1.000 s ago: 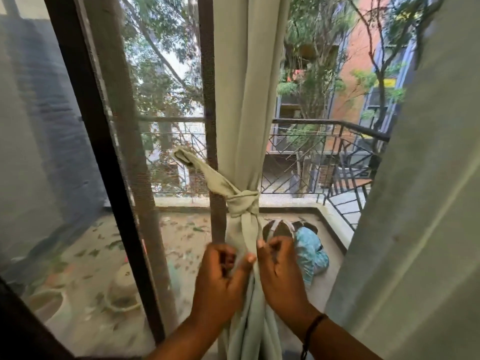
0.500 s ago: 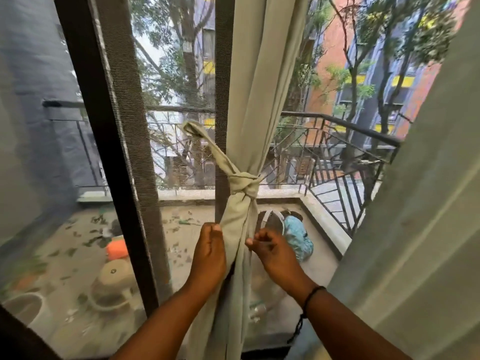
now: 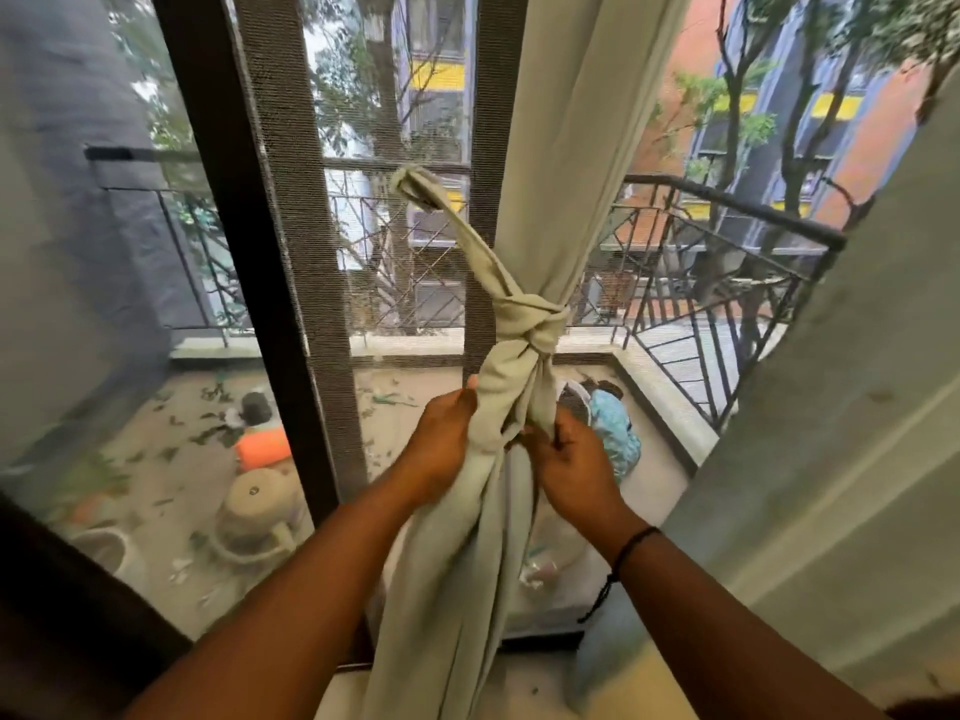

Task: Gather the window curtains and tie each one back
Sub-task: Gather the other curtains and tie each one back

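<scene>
A pale green curtain (image 3: 561,148) hangs in the middle of the window, gathered into one bunch. A knot (image 3: 530,324) in the same cloth binds it, and a loose tail (image 3: 447,210) sticks up to the left. Just below the knot my left hand (image 3: 441,444) grips the left side of the bunched cloth. My right hand (image 3: 571,459) pinches the cloth on the right side. A second pale curtain (image 3: 841,407) hangs loose at the right edge.
A dark window frame (image 3: 228,241) and a mesh screen (image 3: 296,200) stand left of the curtain. Outside lies a balcony with a metal railing (image 3: 727,215), pots (image 3: 254,506), an orange object (image 3: 262,446) and a blue bundle (image 3: 618,433).
Both hands have slid up the bunched curtain toward the knot. The view has tilted upward, so the knot sits lower in frame relative to the window.
</scene>
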